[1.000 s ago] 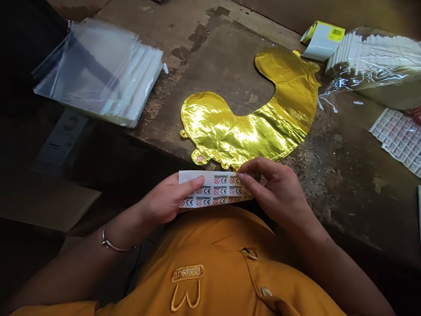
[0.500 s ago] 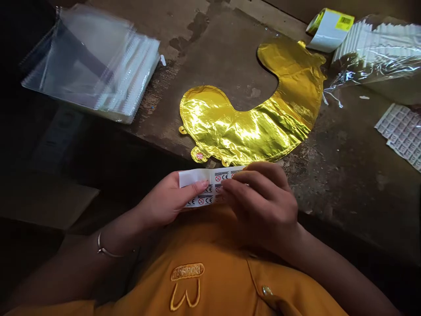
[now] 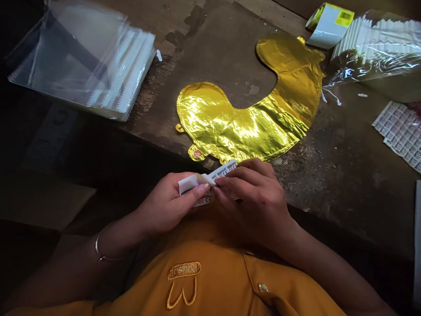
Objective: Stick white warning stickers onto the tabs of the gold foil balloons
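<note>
Small packing workshop, dim and workaday: a worn, stained wooden table (image 3: 342,175) under stacks of clear plastic bags (image 3: 82,61), a gold foil balloon (image 3: 250,127), a plastic-wrapped bundle of pleated white paper (image 3: 375,48), loose sheets of printed warning labels (image 3: 399,136) and a cut strip of labels (image 3: 223,173). Also a mustard work shirt (image 3: 210,281) with an embroidered logo, like a staff uniform.

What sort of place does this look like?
Probably a small packing workshop for foil balloons: a gold foil balloon lies on a worn workbench, near a stack of clear plastic bags, and a sheet of CE-marked labels is being held.
</note>
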`<state>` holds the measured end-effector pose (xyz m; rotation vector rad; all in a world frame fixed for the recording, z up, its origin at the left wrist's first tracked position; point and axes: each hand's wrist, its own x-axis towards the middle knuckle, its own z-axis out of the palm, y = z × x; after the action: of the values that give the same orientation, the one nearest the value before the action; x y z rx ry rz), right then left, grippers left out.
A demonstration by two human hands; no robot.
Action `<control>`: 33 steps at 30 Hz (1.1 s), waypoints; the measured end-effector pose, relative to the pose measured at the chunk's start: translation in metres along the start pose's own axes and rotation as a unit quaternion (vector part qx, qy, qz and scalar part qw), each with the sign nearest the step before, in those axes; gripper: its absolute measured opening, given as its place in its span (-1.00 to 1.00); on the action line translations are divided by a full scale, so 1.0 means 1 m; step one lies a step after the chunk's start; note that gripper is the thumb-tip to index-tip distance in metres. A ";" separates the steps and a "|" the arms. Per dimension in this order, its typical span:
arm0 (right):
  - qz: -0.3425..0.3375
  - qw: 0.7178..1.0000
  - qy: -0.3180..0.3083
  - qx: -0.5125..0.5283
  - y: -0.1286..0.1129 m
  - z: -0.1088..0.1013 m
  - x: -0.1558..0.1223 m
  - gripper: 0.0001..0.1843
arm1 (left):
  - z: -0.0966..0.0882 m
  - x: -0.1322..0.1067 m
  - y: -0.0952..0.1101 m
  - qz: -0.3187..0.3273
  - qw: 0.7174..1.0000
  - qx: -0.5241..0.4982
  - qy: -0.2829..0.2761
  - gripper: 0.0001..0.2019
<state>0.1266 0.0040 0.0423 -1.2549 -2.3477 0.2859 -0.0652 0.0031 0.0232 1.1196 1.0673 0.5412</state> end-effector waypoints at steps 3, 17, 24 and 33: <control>-0.006 1.000 0.005 -0.011 -0.001 0.000 0.001 -0.89 | 0.000 0.000 0.002 0.023 0.999 0.032 0.000 -0.79; 0.151 0.971 -0.006 0.184 0.006 0.001 0.001 -0.90 | 0.005 0.002 -0.006 -0.092 0.986 -0.141 -0.001 -0.69; 0.107 0.983 -0.049 0.140 0.009 -0.002 0.002 -0.93 | 0.005 0.003 -0.001 -0.030 1.000 -0.004 0.006 -0.74; 0.050 0.997 -0.059 0.032 0.002 -0.005 0.004 -0.82 | 0.003 -0.001 0.000 0.033 0.991 0.130 0.004 -0.73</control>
<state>0.1285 0.0086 0.0473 -1.3611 -2.3560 0.4753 -0.0630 0.0012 0.0234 1.3859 1.1332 0.4680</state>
